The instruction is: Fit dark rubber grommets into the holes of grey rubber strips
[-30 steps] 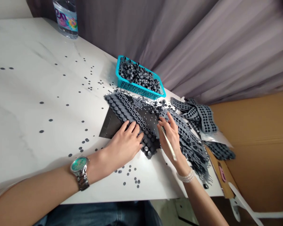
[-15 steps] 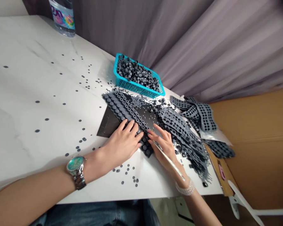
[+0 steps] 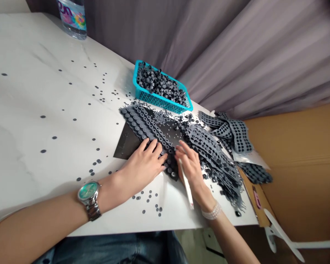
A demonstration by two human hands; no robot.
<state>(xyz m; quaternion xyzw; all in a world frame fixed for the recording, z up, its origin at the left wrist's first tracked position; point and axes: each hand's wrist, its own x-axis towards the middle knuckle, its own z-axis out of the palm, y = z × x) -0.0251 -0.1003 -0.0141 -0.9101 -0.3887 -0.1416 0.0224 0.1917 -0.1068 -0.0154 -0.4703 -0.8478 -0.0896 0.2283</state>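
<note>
— Mauve pleated curtain (image 3: 222,55) behind a white marble table (image 3: 44,91), with a clear water bottle (image 3: 73,20) at the far corner and a teal plastic basket (image 3: 160,103) heaped with small dark grey rubber cylinders (image 3: 161,83). Where are the hands?

— Left hand (image 3: 141,167) is flat and palm down, fingers spread, pinning a dark grey studded rubber sheet (image 3: 143,124) that lies partly over a dark triangular plate (image 3: 125,143). It's open, with nothing held, just pressing.

— And the right?

— Right hand (image 3: 191,167) is bunched, fingers curled, gripping a thin white stick (image 3: 186,187) that runs down past the palm towards the table.

— What's changed from half a second ago?

— That stick has swung! It was slanting across towards the wrist; now it stands much steeper in view. The right fingers have bunched closer together too, while the left hand sits about where it was.

— And the sheet, relative to that grip?

— Right under the left palm and fingers, with the right fingertips (image 3: 180,146) at its edge, almost meeting the left hand. Just to the right lies a heap of punched grey rubber strips (image 3: 222,165), and small dark rubber discs (image 3: 97,161) are scattered across the marble.
</note>
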